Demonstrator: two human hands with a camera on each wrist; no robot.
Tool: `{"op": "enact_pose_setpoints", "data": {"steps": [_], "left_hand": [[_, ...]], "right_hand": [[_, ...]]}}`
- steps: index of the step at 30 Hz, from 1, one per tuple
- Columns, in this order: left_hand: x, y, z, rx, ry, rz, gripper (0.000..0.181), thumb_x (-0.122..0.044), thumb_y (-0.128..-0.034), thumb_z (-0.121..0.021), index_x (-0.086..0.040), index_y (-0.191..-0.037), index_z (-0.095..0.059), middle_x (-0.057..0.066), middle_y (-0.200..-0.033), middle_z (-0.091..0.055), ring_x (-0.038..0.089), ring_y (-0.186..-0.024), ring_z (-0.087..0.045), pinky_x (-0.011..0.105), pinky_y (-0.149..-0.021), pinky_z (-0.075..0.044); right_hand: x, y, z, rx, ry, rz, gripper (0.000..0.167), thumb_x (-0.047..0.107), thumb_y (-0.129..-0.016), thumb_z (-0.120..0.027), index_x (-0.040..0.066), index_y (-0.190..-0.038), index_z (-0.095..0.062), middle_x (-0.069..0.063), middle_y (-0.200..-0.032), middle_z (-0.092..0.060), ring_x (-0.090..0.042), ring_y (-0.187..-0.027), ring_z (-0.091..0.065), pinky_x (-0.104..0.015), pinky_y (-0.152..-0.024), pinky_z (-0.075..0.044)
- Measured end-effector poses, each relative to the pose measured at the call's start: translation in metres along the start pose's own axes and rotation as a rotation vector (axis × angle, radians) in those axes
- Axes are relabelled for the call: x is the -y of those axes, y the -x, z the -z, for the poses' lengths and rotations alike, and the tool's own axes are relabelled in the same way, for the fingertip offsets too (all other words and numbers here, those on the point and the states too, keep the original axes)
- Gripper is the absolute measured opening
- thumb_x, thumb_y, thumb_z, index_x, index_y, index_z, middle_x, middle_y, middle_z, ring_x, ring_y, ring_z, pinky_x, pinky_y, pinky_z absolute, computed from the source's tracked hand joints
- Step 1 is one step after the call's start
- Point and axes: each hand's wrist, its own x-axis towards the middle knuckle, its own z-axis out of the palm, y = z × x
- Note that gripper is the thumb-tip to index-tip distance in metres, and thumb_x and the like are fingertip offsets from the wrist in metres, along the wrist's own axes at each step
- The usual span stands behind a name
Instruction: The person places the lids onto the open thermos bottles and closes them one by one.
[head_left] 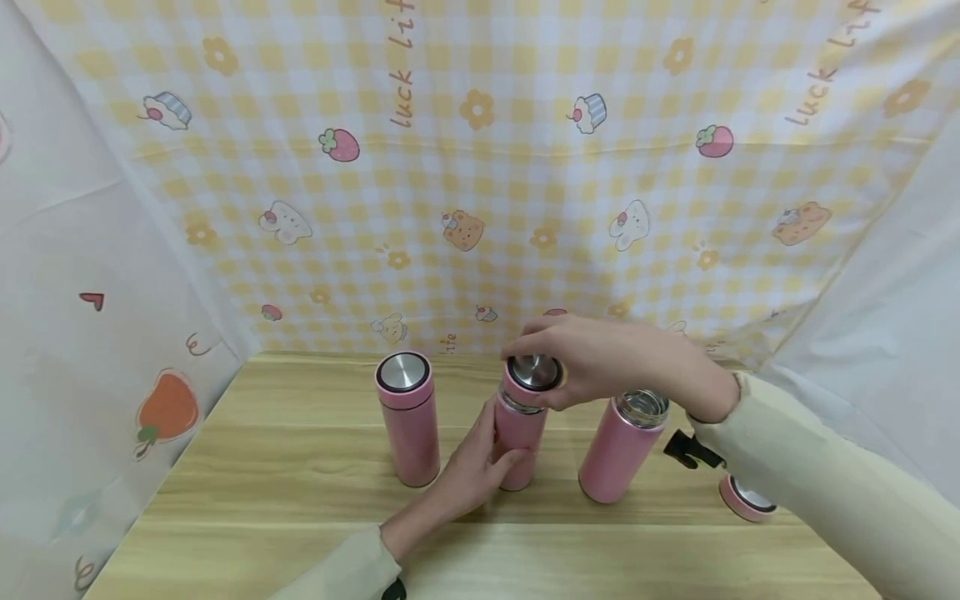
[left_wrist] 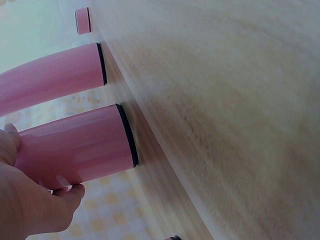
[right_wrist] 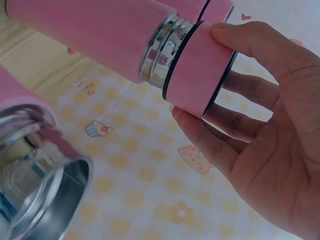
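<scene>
My left hand [head_left: 474, 468] holds the pink body of the middle thermos bottle [head_left: 522, 433], which stands upright on the table. In the left wrist view its fingers and thumb wrap the bottle [left_wrist: 80, 145] above its black base. My right hand [head_left: 600, 354] grips a pink lid [right_wrist: 200, 70] with a steel top, thumb on one side and fingers on the other. The lid sits at the bottle's mouth, and a band of the silver neck [right_wrist: 161, 52] shows below it. Just right stands an uncapped thermos [head_left: 618, 454], its steel mouth [right_wrist: 45, 175] bare.
A capped pink thermos [head_left: 411, 425] stands to the left of the middle one. A loose pink lid [head_left: 747, 498] lies on the wooden table [head_left: 300, 500] at the right, by my right sleeve. Behind the table hangs a yellow checked cloth [head_left: 525, 183].
</scene>
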Motion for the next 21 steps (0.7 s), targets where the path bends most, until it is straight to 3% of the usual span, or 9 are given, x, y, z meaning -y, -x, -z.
{"op": "enact_pose_setpoints", "data": {"steps": [6,10,14,21], "left_hand": [[0.0002,0.0024,-0.0008,0.001,0.003,0.013,0.078,-0.013,-0.1015,-0.065,-0.013,-0.16,-0.014,0.004,-0.155,-0.036,0.017,-0.139,-0.039,0.041,-0.114,-0.035],[0.0006,0.0018,-0.0017,-0.002,0.001,0.004,0.077,-0.014,-0.1018,-0.065,-0.014,-0.16,-0.015,0.004,-0.154,-0.036,0.017,-0.139,-0.039,0.04,-0.114,-0.035],[0.0009,0.0009,-0.0021,-0.004,-0.002,-0.007,0.075,-0.013,-0.1021,-0.064,-0.013,-0.159,-0.015,0.005,-0.153,-0.037,0.017,-0.139,-0.04,0.041,-0.114,-0.035],[-0.0006,-0.0002,-0.0006,-0.002,-0.008,0.009,0.077,-0.012,-0.1016,-0.065,-0.012,-0.159,-0.015,0.004,-0.154,-0.036,0.015,-0.139,-0.038,0.039,-0.114,-0.034]], "right_hand": [[-0.0015,-0.0049,-0.0041,-0.003,0.039,0.036,0.037,0.021,-0.087,-0.078,0.012,-0.122,-0.068,0.003,-0.103,-0.061,-0.013,-0.09,-0.058,-0.032,-0.083,-0.049],[-0.0021,-0.0058,-0.0038,0.01,0.044,0.009,0.04,0.021,-0.085,-0.081,0.013,-0.122,-0.068,0.004,-0.104,-0.061,-0.013,-0.092,-0.058,-0.034,-0.085,-0.049],[-0.0021,-0.0072,-0.0041,0.05,0.015,-0.017,0.039,0.017,-0.083,-0.081,0.014,-0.12,-0.067,0.002,-0.104,-0.06,-0.014,-0.09,-0.06,-0.029,-0.078,-0.052],[-0.003,-0.0099,-0.0063,0.084,-0.007,-0.038,0.041,0.018,-0.087,-0.079,0.011,-0.125,-0.066,-0.002,-0.11,-0.061,-0.014,-0.094,-0.061,-0.026,-0.076,-0.054]]}}
